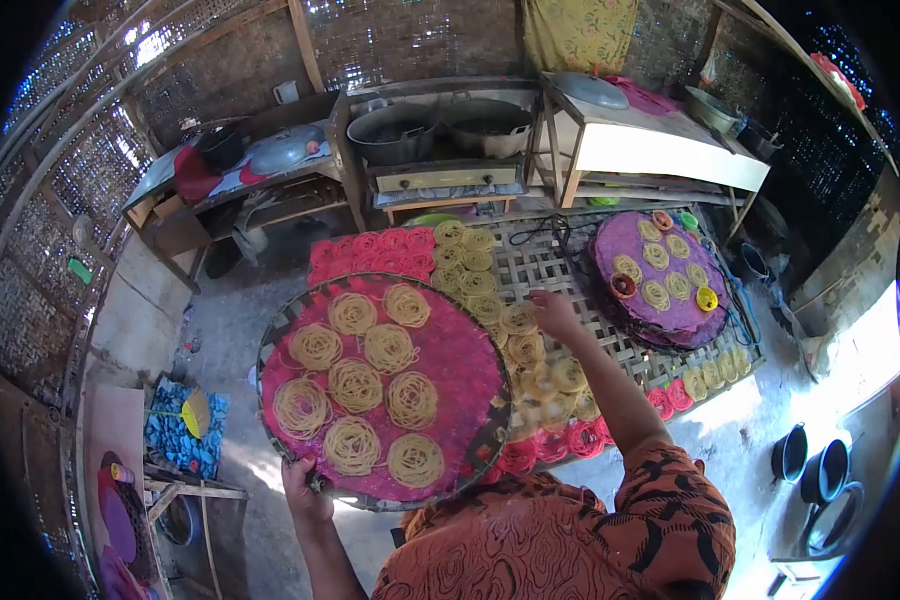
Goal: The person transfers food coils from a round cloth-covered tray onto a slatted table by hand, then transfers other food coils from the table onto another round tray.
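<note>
My left hand [305, 490] grips the lower left rim of a round woven tray [460, 370] with a pink cloth, tilted in front of my body. Several yellow noodle coils [355, 385] lie on it. To the right of the tray, my right hand [554, 312] is over a lattice rack [540, 262], close to a yellow coil [519, 318]; its fingers look bent together, and what they hold is too small to make out. Rows of yellow and red coils [370, 254] cover the rack's left part and front edge.
A round tray stack with purple cloth [660, 270] stands on the rack's right side, bearing coils and small bowls. Behind are two large pots [394, 132] on a stove and a white table [660, 152]. Black basins [826, 470] stand at the lower right.
</note>
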The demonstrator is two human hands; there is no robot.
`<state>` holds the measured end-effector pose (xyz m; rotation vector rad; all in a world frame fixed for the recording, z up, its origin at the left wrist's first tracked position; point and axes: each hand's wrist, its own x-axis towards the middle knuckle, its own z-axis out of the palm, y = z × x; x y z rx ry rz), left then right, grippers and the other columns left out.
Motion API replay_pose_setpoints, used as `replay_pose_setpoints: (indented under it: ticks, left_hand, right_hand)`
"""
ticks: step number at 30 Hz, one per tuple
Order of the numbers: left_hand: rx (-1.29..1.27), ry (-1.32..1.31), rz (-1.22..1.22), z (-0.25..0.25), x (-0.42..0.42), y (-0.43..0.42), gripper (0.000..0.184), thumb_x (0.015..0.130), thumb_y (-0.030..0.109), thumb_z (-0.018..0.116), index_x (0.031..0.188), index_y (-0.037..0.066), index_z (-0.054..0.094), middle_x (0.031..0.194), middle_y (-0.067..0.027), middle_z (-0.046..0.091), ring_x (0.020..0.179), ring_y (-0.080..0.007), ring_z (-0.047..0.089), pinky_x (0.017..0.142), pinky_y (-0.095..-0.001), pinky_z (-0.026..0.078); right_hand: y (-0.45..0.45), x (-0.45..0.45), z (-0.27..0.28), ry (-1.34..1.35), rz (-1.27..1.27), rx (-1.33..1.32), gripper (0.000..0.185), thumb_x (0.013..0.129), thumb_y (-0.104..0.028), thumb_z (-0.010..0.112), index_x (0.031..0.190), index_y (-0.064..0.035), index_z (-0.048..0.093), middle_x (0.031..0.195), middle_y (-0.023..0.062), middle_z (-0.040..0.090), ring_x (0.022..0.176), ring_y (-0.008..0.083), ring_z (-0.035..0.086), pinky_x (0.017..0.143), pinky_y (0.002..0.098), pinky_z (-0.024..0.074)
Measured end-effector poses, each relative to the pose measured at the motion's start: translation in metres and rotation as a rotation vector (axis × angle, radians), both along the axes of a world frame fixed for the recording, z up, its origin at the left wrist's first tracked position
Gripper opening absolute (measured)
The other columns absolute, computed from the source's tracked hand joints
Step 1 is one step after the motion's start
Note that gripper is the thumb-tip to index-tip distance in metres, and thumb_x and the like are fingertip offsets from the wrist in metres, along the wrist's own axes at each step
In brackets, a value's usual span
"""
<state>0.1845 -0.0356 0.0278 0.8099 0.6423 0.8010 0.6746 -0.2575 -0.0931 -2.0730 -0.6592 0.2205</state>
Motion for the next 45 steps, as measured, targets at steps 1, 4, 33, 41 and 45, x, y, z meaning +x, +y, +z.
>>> replay_pose_setpoints:
  ticks: [1,4,33,41,45]
  left_hand:
    - [0.003,-0.003,-0.011,0.001,0.004,-0.001,0.047,0.078,0.007,0.054,0.125,0.001,0.047,0.115,-0.0106,0.060,0.102,-0.0237,0.062,0.088,-0.0367,0.052]
    - [0.008,-0.067,-0.095,0.008,0.023,-0.008,0.051,0.078,0.006,0.053,0.129,0.002,0.045,0.118,-0.0112,0.059,0.104,-0.0240,0.062,0.089,-0.0369,0.051]
    - [0.026,-0.042,0.038,-0.007,0.019,-0.007,0.049,0.079,0.006,0.054,0.127,0.003,0.046,0.112,-0.0085,0.060,0.097,-0.0208,0.062,0.081,-0.0325,0.053]
    - [-0.037,-0.008,-0.112,-0.012,0.053,-0.024,0.047,0.078,0.005,0.057,0.124,0.006,0.048,0.106,-0.0072,0.061,0.089,-0.0212,0.064,0.077,-0.0352,0.055]
    - [-0.082,0.057,0.009,-0.008,0.081,-0.046,0.031,0.081,0.009,0.057,0.112,0.008,0.054,0.085,-0.0007,0.062,0.061,-0.0132,0.061,0.049,-0.0263,0.052]
  right_hand:
    - [0.006,-0.008,0.012,-0.002,0.004,-0.001,0.034,0.082,-0.005,0.057,0.115,-0.0023,0.061,0.113,0.0206,0.065,0.097,0.0309,0.067,0.080,0.0410,0.0549]
    - [0.029,-0.062,0.090,-0.318,0.135,0.041,0.033,0.082,-0.007,0.060,0.115,-0.0064,0.063,0.119,0.0186,0.062,0.106,0.0357,0.061,0.091,0.0393,0.0502]
    - [0.035,0.038,0.033,0.419,-0.018,0.077,0.026,0.082,-0.008,0.061,0.105,0.0043,0.066,0.095,0.0126,0.069,0.084,0.0228,0.069,0.073,0.0340,0.0560]
    - [0.074,-0.108,0.132,-0.551,0.626,0.113,0.025,0.084,-0.009,0.056,0.107,-0.0014,0.065,0.106,0.0190,0.065,0.096,0.0364,0.063,0.083,0.0428,0.0519]
    - [0.075,-0.140,0.135,-0.572,0.736,-0.006,0.025,0.082,-0.011,0.062,0.103,0.0000,0.066,0.101,0.0204,0.065,0.094,0.0375,0.062,0.081,0.0415,0.0520]
